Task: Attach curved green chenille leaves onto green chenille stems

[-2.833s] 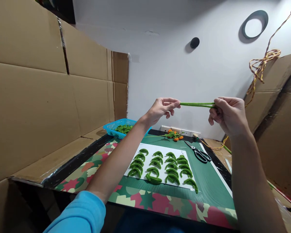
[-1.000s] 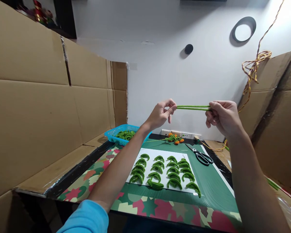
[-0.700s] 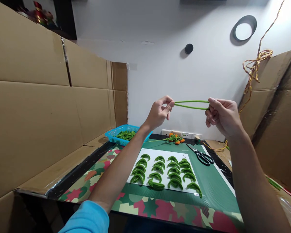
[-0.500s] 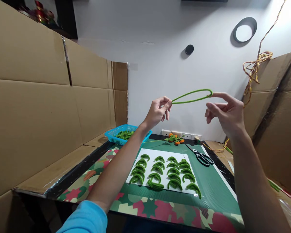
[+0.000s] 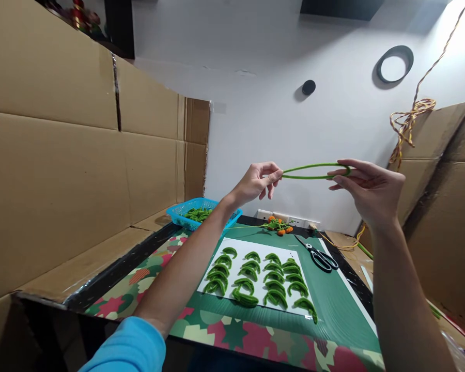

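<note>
A fuzzy green pipe cleaner (image 5: 310, 166), bent into a long narrow loop, is held up in the air between my two hands. My left hand (image 5: 260, 180) pinches its two ends together between thumb and fingers. At the rounded end, my right hand (image 5: 366, 186) has thumb and fingers about the bend, one above and one below. Underneath, on a white sheet (image 5: 236, 248), curved green pipe-cleaner pieces (image 5: 274, 285) lie in rows. One piece at the front right hangs over the sheet's edge.
A blue basket (image 5: 173, 211) of green pieces stands at the back left. Orange-and-green pipe-cleaner flowers (image 5: 279, 226) lie at the back, with black-handled scissors (image 5: 321, 259) to their right on the green mat (image 5: 333, 305). Cardboard walls (image 5: 62, 196) flank the table.
My right hand's thumb and fingers have come together about the loop's bend, where a fingertip was hooked in it before. The loop is narrower and more level. The view has tilted slightly.
</note>
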